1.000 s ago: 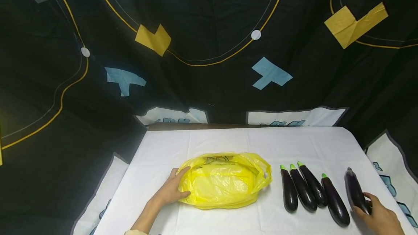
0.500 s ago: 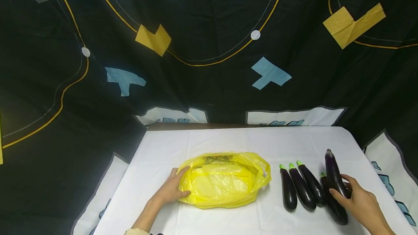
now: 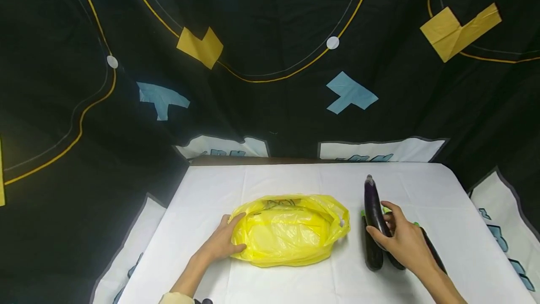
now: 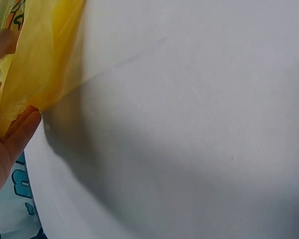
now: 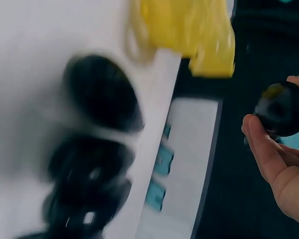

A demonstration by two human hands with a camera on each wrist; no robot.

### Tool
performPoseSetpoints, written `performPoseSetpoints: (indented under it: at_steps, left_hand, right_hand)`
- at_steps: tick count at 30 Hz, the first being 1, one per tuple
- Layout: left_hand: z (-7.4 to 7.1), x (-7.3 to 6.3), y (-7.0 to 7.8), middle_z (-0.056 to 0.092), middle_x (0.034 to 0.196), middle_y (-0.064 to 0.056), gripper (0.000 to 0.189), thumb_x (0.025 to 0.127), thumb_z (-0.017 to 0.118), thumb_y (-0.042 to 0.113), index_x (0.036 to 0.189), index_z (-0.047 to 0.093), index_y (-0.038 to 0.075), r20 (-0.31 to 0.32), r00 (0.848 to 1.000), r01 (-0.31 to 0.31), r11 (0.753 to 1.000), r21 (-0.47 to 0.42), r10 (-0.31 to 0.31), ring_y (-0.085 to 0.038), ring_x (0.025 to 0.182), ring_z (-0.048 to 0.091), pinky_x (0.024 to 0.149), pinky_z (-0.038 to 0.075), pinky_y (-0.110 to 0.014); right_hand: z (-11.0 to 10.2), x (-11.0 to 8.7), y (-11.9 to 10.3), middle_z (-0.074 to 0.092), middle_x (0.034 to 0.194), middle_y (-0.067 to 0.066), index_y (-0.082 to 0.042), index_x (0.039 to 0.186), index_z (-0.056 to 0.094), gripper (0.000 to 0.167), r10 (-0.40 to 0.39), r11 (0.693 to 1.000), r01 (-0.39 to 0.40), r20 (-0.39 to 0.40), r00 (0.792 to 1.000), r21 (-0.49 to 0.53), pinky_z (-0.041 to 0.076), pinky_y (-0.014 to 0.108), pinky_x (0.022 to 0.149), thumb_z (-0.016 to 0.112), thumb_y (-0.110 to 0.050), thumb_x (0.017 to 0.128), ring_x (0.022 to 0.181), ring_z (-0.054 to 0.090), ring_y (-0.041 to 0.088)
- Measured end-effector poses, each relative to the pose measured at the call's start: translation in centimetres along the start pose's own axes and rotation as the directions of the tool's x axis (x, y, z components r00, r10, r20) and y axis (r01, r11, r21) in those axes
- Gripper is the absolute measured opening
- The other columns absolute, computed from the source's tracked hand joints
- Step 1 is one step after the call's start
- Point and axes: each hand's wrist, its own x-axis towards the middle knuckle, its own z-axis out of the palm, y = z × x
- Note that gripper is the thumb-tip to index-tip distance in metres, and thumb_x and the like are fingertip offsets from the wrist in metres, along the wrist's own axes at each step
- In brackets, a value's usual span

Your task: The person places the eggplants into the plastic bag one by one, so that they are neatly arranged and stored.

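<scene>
A yellow plastic bag (image 3: 287,236) lies on the white table with its mouth spread wide. My left hand (image 3: 220,243) grips its left edge; in the left wrist view the fingers and thumb lie on both sides of the yellow plastic (image 4: 45,50). My right hand (image 3: 407,243) holds a dark purple eggplant (image 3: 371,198) by its thick end, raised over the others, stem end pointing away. Under it lie the leftmost eggplant (image 3: 373,252) and further ones partly hidden by the hand and forearm. In the right wrist view the held eggplant (image 5: 281,109) shows its rounded bottom; the eggplants below (image 5: 102,92) are blurred.
A white cloth covers the table (image 3: 278,179). Behind it hangs a black cloth (image 3: 270,111) with yellow lines and blue and gold shapes. White printed panels (image 3: 504,233) border the table's sides.
My right hand has carried the eggplant from the far right leftward, over the row of eggplants and closer to the bag. My left hand has stayed at the bag's edge.
</scene>
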Motion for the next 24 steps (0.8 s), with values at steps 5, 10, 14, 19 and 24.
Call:
performPoseSetpoints:
  at_steps: [5,10,14,19,24]
  left_hand:
    - [-0.1,0.1,0.1,0.038,0.128,-0.013,0.087,0.072,0.080,0.028,0.146,0.036,0.018,-0.004,1.000,0.007,1.000,0.009,-0.007,-0.030,0.112,0.050,0.098,0.045,-0.050]
    - [-0.1,0.3,0.2,0.039,0.126,-0.013,0.086,0.071,0.080,0.028,0.145,0.037,0.017,-0.010,1.000,-0.010,1.000,0.011,0.010,-0.027,0.109,0.050,0.098,0.045,-0.049]
    - [0.0,0.5,0.2,0.039,0.128,-0.013,0.087,0.071,0.080,0.028,0.146,0.036,0.018,-0.007,1.000,0.006,1.000,0.005,-0.006,-0.029,0.113,0.050,0.100,0.044,-0.050]
    - [0.0,0.5,0.2,0.039,0.129,-0.012,0.087,0.071,0.081,0.028,0.146,0.036,0.019,-0.006,1.000,0.023,1.000,0.000,-0.023,-0.029,0.115,0.050,0.100,0.043,-0.050]
    - [0.2,0.5,0.1,0.039,0.129,-0.012,0.088,0.071,0.081,0.028,0.146,0.036,0.020,-0.006,1.000,0.022,1.000,0.005,-0.022,-0.029,0.114,0.050,0.099,0.044,-0.050]
  right_hand:
    - [3.4,0.5,-2.9,0.068,0.095,0.010,-0.010,0.136,0.042,0.071,-0.088,0.991,0.086,0.009,0.996,0.100,0.052,0.023,0.055,0.079,-0.028,0.077,0.073,0.063,0.012]
    - [7.3,1.1,-5.9,0.067,0.097,0.010,-0.012,0.137,0.043,0.073,-0.119,0.976,0.099,0.093,0.989,0.196,0.052,0.019,0.056,0.079,-0.026,0.076,0.074,0.065,0.014]
    - [10.2,1.3,-7.9,0.067,0.098,0.012,-0.007,0.138,0.042,0.074,-0.160,0.962,0.122,0.142,0.977,0.245,0.051,0.017,0.055,0.078,-0.026,0.077,0.072,0.066,0.015]
    - [13.2,1.4,-9.7,0.066,0.100,0.015,-0.002,0.138,0.039,0.076,-0.218,0.953,0.168,0.182,0.959,0.253,0.051,0.018,0.056,0.077,-0.029,0.078,0.079,0.066,0.020]
    - [15.8,1.3,-11.4,0.065,0.103,0.016,-0.002,0.141,0.035,0.078,-0.213,0.955,0.150,0.240,0.947,0.255,0.052,0.019,0.057,0.074,-0.031,0.080,0.082,0.065,0.022]
